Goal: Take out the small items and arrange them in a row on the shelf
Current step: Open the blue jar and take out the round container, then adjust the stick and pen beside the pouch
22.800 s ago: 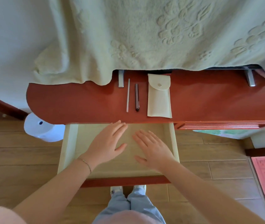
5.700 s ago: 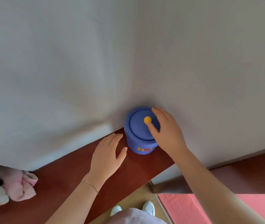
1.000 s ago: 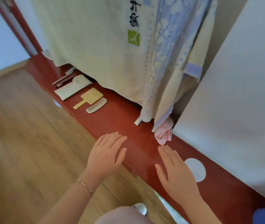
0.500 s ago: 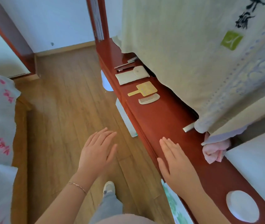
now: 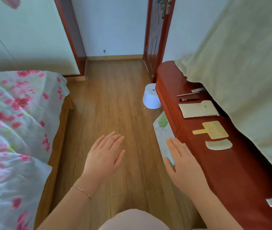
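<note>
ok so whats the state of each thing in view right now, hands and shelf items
left hand: open, holds nothing, over the floor
right hand: open, holds nothing, beside the shelf edge
comb: flat on the shelf
yellow paddle: flat, next in the row
pouch: flat, flap closed
dark pen: lying flat
thin stick: lying flat
white stool: upright on the floor

bare forearms, no sleeves; thin chain bracelet [image 5: 81,191] on left wrist; pale pinkish garment [image 5: 133,219] at btm of frame.
</note>
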